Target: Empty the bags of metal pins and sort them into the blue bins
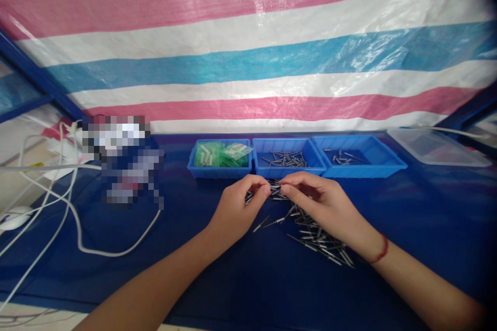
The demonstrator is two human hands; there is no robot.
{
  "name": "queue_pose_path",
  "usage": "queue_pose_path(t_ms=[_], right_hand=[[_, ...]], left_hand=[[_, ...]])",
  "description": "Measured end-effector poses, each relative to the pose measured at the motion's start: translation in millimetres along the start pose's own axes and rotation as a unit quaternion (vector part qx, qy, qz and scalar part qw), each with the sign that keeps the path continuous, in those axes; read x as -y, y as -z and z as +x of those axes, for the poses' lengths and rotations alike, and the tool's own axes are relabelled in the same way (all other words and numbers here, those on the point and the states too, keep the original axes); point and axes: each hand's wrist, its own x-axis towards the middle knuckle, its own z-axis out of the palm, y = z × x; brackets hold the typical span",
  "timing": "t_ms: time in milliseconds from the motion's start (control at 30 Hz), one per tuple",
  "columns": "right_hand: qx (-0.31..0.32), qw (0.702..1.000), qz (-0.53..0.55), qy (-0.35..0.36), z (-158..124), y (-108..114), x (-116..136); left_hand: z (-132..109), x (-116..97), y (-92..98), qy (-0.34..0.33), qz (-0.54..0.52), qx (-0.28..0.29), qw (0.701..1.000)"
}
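Note:
Above a loose pile of metal blind rivets [322, 240], my left hand [244, 201] and my right hand [324, 199] meet almost fingertip to fingertip. Thumb and forefinger are pinched together on each hand. A thin silvery blind rivet appears to span the small gap between them; its ends are hidden by the fingers. More rivets lie behind and under both hands, and a few loose ones rest on the blue table [267, 279] just right of my left wrist.
Behind the hands stand three blue trays: the left tray [221, 171] with green plastic packets [212, 155], the middle tray [289, 171] and right tray [365, 170] with rivets. A clear plastic lid [438, 147] lies back right. White cables [97, 253] cross the left side.

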Motion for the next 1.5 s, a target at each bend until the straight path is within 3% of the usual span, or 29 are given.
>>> queue_pose_path(t_ms=[300,533,1000,1267,1500], right_hand=[[0.042,0.998,-0.052,-0.001,-1.5,-1.4,3.0],[0.046,0.998,0.033,-0.023,-2.4,-5.7,5.8],[0.091,0.994,0.048,-0.023,-1.6,-7.7,8.8],[0.080,0.995,0.043,-0.028,-3.4,-9.7,7.9],[0.008,0.999,0.038,-0.031,-3.2,-7.5,1.0]], left_hand=[[-0.8,-1.6,0.8,0.006,-0.026,-0.005,1.000],[-0.1,0.2,-1.7,0.004,-0.060,-0.016,0.998],[-1.0,1.1,-3.4,-0.013,-0.070,-0.021,0.997],[0.2,-1.2,-3.1,-0.027,-0.052,-0.034,0.998],[1.0,0.4,-0.6,-0.039,-0.015,-0.017,0.999]])
